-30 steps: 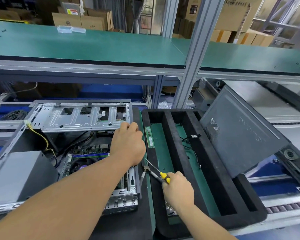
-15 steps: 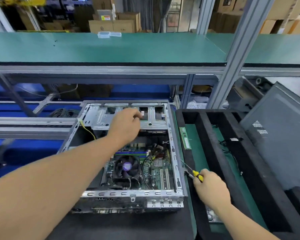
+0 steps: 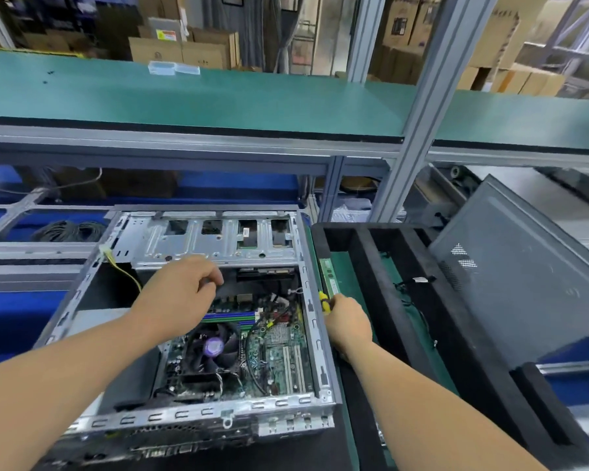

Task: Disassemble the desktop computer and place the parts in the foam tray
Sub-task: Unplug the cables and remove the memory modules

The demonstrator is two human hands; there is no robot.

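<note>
No readable brand or writing anywhere; labels on the far cardboard boxes (image 3: 181,49) too blurred to make out

Open desktop computer case (image 3: 198,321) of bare stamped steel, boxy, lid off, lying flat on the worktop (image 3: 351,436), taken here as the landmark. Inside it at the far end, a perforated drive cage (image 3: 215,239) with rectangular cut-outs; nearer, a green motherboard (image 3: 279,355) with a round black fan (image 3: 213,348), purple label at its hub. Yellow cable (image 3: 125,275) trailing over the case's far left edge

Just right of the case, black foam tray (image 3: 456,334), matte and soft-edged, split into long parallel slots, green base showing through. Slim green memory stick (image 3: 330,278) lying in the slot nearest the case. Thin black wires (image 3: 412,290) in the next slot over. Grey metal side panel (image 3: 524,283), vented, leaning tilted on the tray's far right side

Left hand (image 3: 181,294) inside the case just below the drive cage, fingers curled downward; whether gripping anything cannot be told. Right hand (image 3: 347,324) at the case's right rim, over the tray's near slot, closed around a yellow-handled tool (image 3: 324,300)
</note>
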